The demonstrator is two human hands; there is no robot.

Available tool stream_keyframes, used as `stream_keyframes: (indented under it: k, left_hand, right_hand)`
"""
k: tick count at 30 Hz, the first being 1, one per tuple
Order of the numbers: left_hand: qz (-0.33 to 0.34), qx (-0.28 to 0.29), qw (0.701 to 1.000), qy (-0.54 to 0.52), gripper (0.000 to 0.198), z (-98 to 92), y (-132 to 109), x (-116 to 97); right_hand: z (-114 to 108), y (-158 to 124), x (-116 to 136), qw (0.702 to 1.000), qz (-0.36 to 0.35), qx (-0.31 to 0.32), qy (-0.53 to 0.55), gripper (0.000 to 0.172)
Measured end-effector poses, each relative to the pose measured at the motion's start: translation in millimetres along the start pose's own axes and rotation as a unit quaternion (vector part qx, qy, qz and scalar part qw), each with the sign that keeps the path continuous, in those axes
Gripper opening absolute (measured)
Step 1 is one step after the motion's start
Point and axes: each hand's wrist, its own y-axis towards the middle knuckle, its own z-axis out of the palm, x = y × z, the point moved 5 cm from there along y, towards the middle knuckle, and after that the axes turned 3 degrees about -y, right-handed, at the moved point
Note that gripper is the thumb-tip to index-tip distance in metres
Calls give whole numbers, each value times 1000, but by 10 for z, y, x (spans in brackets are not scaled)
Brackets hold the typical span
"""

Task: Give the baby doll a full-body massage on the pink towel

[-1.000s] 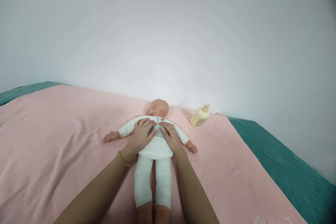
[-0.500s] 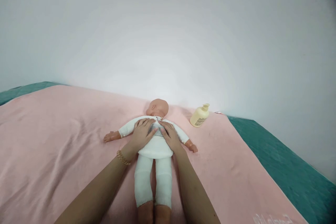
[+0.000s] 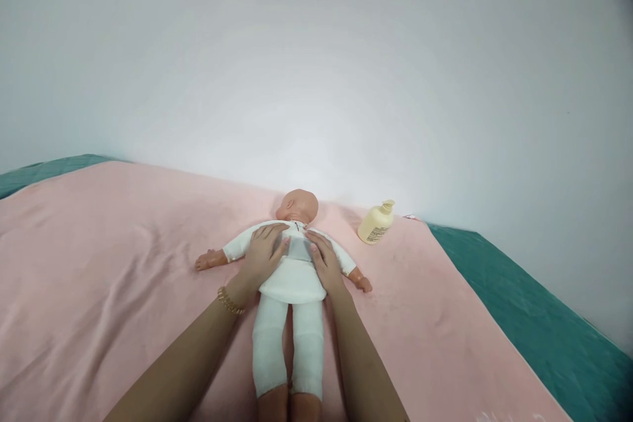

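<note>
A baby doll [image 3: 293, 280] with a white cloth body lies stretched out, its back apparently upward and its head turned to the left. Flat on the left side of its upper back rests my left hand [image 3: 264, 254], fingers extended and a beaded bracelet [image 3: 230, 301] at the wrist. My right hand [image 3: 325, 260] lies open on the right side of the same back. Between the hands shows a grey patch [image 3: 300, 248] on the doll. Neither hand grips anything. The doll's feet are cut off by the lower edge of the view.
The doll lies on a pink blanket [image 3: 148, 231], wrinkled at the left. A pale yellow pump bottle [image 3: 376, 223] stands on it, right of the doll's head. Green bedding [image 3: 524, 297] shows beyond the blanket, and a white wall [image 3: 316, 79] rises behind.
My hands have slid slightly apart towards the doll's sides, baring more of the grey patch. The doll and bottle sit a little lower in view, as the camera has tilted slightly.
</note>
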Motion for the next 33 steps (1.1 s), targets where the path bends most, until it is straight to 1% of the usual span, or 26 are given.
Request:
stream_keyframes:
  k: [3, 5, 7, 10, 13, 16, 19, 23, 26, 29, 33]
  left_hand:
    - [1, -47, 999, 6, 29, -113, 14, 1]
    - [2, -69, 998, 7, 29, -171, -1, -15]
    - [10, -79, 997, -3, 28, -207, -41, -61]
    - [32, -80, 996, -31, 26, -228, -140, -190]
    - [58, -64, 994, -59, 26, -225, -247, -347]
    - [80, -19, 994, -71, 31, -194, -307, -461]
    - [108, 26, 991, -75, 34, -170, -321, -513]
    - [148, 37, 985, -86, 34, -187, -353, -555]
    - [159, 47, 982, -94, 33, -197, -418, -583]
    - [161, 45, 981, -94, 32, -214, -486, -587]
    - [151, 49, 983, -89, 33, -209, -526, -537]
  right_hand:
    - [-94, -64, 53, 998, -1, -58, -6, 35]
    - [-146, -99, 117, 996, -8, -90, -10, 34]
    - [-173, -128, 200, 994, -20, -108, -10, 33]
    - [-176, -180, 340, 992, -38, -118, -18, 32]
    - [-161, -287, 476, 990, -55, -122, -30, 31]
    - [-155, -462, 578, 989, -74, -129, -27, 29]
    - [-172, -663, 622, 988, -71, -133, -21, 29]
    - [-193, -858, 648, 992, -52, -110, -20, 30]
    - [-186, -906, 674, 995, -56, -83, -21, 31]
    - [-174, -896, 681, 995, -61, -75, -25, 31]
    - [-139, -864, 645, 997, -40, -59, -31, 31]
